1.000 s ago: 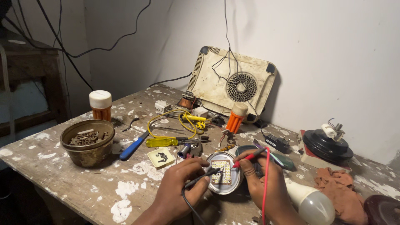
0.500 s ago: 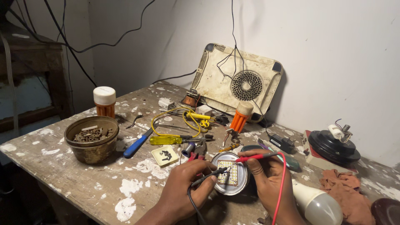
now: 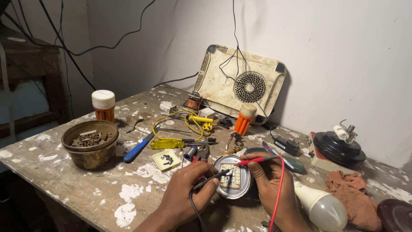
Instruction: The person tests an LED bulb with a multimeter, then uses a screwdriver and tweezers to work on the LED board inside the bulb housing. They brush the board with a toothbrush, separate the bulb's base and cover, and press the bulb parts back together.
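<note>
While each of the hands pinches a probe, left hand [image 3: 184, 193] black probe [image 3: 211, 178], right hand [image 3: 270, 182] red probe [image 3: 256, 160], tips meet the LED board [image 3: 232, 177] at lower centre to test it.

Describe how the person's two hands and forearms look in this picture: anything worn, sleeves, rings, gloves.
Both hands are bare. The left hand and right hand wear no gloves, and no rings or watch show. The forearms that enter from the bottom edge are uncovered too; no sleeve reaches into the picture. The fingernails are short. The dim light hides finer detail.
</note>
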Tool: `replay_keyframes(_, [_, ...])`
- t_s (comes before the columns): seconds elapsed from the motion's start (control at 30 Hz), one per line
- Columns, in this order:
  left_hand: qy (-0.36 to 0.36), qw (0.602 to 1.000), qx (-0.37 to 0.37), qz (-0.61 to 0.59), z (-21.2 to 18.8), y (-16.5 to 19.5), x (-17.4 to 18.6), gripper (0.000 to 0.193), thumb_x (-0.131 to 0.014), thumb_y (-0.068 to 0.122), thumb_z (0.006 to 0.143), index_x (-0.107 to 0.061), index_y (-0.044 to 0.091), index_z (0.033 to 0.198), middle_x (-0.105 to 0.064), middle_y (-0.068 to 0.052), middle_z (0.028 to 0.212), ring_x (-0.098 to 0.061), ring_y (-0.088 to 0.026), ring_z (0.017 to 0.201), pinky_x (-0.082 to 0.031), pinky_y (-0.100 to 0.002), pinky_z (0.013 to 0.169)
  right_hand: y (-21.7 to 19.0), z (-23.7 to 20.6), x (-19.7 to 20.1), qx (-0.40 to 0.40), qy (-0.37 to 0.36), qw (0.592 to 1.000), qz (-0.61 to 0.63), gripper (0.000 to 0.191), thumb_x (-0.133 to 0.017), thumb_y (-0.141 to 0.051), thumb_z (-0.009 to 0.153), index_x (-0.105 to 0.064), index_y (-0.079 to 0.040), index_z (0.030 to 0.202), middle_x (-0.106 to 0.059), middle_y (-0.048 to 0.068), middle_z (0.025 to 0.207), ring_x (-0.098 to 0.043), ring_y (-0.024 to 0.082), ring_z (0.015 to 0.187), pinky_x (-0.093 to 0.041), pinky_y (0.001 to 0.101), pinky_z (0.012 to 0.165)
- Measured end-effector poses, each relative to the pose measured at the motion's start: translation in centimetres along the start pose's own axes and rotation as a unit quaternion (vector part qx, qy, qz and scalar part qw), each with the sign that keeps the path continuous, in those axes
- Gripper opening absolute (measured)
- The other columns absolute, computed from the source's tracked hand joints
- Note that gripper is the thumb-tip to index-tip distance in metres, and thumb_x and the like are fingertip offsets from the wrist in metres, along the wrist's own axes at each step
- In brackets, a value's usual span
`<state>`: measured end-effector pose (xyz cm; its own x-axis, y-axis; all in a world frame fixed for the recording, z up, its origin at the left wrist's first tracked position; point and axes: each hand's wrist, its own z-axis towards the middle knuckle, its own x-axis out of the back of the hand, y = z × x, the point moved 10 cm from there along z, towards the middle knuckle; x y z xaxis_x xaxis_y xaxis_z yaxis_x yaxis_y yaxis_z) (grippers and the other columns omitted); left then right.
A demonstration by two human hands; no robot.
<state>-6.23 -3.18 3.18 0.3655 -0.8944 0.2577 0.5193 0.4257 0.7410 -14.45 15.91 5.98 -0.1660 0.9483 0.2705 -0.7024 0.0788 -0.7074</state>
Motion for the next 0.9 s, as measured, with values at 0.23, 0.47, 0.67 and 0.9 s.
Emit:
replay_keyframes(0.23, [0.007, 1.000, -0.026, -0.010, -0.2, 0.5, 0.1, 0.021, -0.070, 0.017, 0.084, -0.071, 0.001, 0.097, -0.071, -0.011, 0.086, -0.071, -0.024, 0.075, -0.056, -0.035, 0.067, 0.1, -0.3, 0.0, -0.004, -0.002, 1.000, 0.001, 0.021, -0.066, -0.018, 0.095, -0.070, -0.001, 0.106, -0.078, 0.009, 0.104, -0.071, 0.014, 0.098, -0.056, 0.0306, 0.091])
replay_keyframes(0.47, [0.006, 1.000, -0.019, -0.013, -0.2, -0.2, -0.1, 0.019, -0.071, 0.016, 0.083, -0.072, 0.002, 0.097, -0.073, -0.011, 0.087, -0.072, -0.023, 0.077, -0.057, -0.035, 0.071, 0.2, -0.6, -0.1, -0.016, -0.007, 1.000, -0.003, 0.023, -0.064, -0.021, 0.097, -0.071, -0.001, 0.106, -0.076, 0.007, 0.100, -0.069, 0.012, 0.096, -0.055, 0.0286, 0.089])
replay_keyframes(0.67, [0.007, 0.999, -0.033, -0.004, -0.2, -0.5, -0.2, 0.020, -0.071, 0.016, 0.083, -0.073, 0.003, 0.098, -0.074, -0.011, 0.089, -0.074, -0.024, 0.081, -0.057, -0.035, 0.074, -0.6, -0.5, -0.3, 0.005, -0.005, 1.000, -0.011, 0.021, -0.064, -0.020, 0.099, -0.070, -0.001, 0.105, -0.075, 0.006, 0.100, -0.069, 0.012, 0.096, -0.055, 0.0285, 0.089])
replay_keyframes(0.9, [0.006, 1.000, -0.022, -0.003, -0.2, -1.8, -0.4, 0.023, -0.071, 0.018, 0.083, -0.075, 0.004, 0.100, -0.078, -0.012, 0.094, -0.076, -0.025, 0.088, -0.057, -0.037, 0.082, -1.0, -0.8, -0.4, 0.036, 0.005, 0.999, -0.034, 0.019, -0.063, -0.019, 0.101, -0.069, -0.001, 0.105, -0.076, 0.006, 0.102, -0.070, 0.012, 0.096, -0.056, 0.0288, 0.090])
